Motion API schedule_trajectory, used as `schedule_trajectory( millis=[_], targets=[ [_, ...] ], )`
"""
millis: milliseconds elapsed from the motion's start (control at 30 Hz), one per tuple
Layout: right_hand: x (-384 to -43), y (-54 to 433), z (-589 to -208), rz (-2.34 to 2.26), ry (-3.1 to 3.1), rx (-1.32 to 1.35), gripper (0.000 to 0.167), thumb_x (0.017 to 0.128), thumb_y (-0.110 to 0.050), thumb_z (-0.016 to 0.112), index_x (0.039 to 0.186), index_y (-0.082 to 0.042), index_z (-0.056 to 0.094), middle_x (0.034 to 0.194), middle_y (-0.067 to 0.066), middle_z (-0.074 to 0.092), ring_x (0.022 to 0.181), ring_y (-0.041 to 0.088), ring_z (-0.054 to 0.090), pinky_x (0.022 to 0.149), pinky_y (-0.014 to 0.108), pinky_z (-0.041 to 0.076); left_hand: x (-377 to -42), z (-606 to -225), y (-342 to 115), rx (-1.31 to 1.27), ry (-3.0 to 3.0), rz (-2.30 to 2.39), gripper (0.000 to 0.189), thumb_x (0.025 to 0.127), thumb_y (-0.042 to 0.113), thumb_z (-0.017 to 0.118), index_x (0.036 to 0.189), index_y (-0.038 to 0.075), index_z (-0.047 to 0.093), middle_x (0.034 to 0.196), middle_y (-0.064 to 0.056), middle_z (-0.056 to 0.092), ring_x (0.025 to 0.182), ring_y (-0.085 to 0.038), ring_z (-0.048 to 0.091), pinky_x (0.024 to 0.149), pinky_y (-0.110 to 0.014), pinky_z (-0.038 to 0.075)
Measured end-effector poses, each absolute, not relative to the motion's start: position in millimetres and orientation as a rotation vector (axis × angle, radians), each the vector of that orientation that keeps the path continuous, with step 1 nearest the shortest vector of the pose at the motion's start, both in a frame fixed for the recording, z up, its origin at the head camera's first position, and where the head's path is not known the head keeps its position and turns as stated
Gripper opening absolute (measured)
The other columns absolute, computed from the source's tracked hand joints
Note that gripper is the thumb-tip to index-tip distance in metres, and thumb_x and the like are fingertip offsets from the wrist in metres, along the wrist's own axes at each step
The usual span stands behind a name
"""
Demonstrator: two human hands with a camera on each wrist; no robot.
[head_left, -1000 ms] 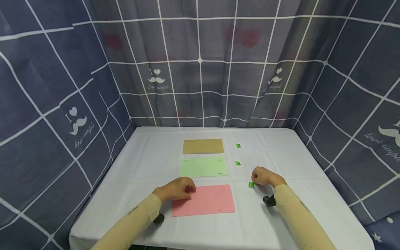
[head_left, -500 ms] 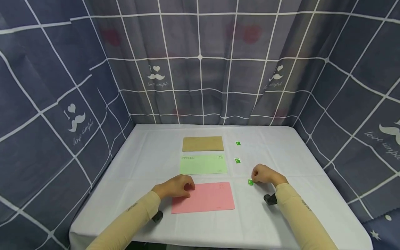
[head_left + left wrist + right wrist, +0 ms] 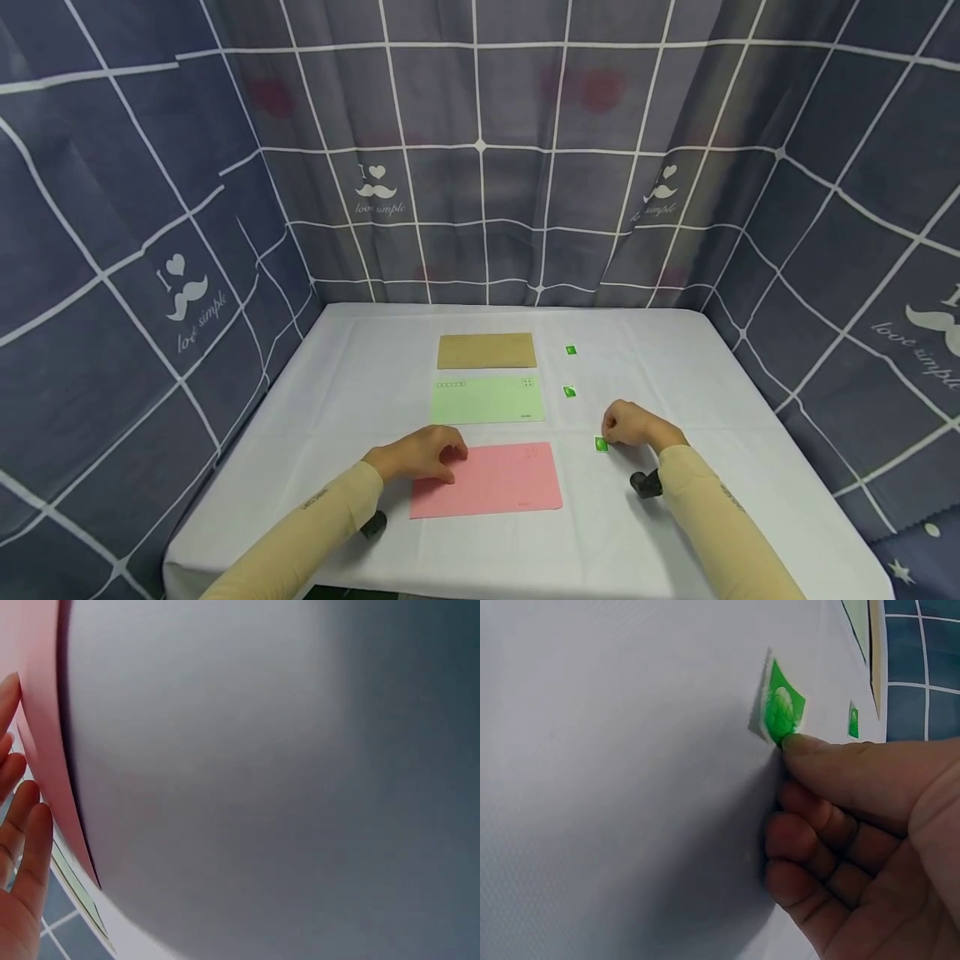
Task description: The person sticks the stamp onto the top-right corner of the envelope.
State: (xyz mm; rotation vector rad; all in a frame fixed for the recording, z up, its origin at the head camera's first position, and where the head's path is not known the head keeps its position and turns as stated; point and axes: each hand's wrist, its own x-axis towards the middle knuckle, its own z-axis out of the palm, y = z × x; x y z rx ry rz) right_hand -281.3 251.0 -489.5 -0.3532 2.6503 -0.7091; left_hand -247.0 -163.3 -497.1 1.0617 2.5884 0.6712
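Note:
A pink envelope lies flat on the white table, the nearest of three envelopes. My left hand rests over its left end, thumb and fingers apart; in the left wrist view the fingers look fairly straight beside the pink paper. To the right of that envelope, my right hand pinches a small green stamp by one corner between thumb and index finger. The other fingers of this hand are curled in. The stamp casts a slim shadow on the tablecloth, and its pinched corner is hidden under the thumb.
Behind the pink envelope lie a light green envelope and a brown envelope. Two more green stamps, a nearer stamp and a farther stamp, lie to their right. A dark checked curtain encloses the table's back and sides.

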Motion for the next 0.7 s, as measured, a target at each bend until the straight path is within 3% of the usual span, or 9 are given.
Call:
schedule_trajectory(
  millis=[700],
  targets=[
    [-279.5, 244.2, -487.2, -0.676, 2.680, -0.352, 0.016, 0.086, -0.001, 0.066, 0.071, -0.007, 0.066, 0.066, 0.001, 0.061, 0.062, 0.013, 0.052, 0.059, 0.025, 0.044, -244.6, -499.6, -162.5, 1.102, 2.610, 0.635, 0.029, 0.077, 0.015, 0.086, 0.103, 0.012, 0.073, 0.101, 0.006, 0.065, 0.089, -0.003, 0.052, 0.083, -0.020, 0.050]
  ],
)
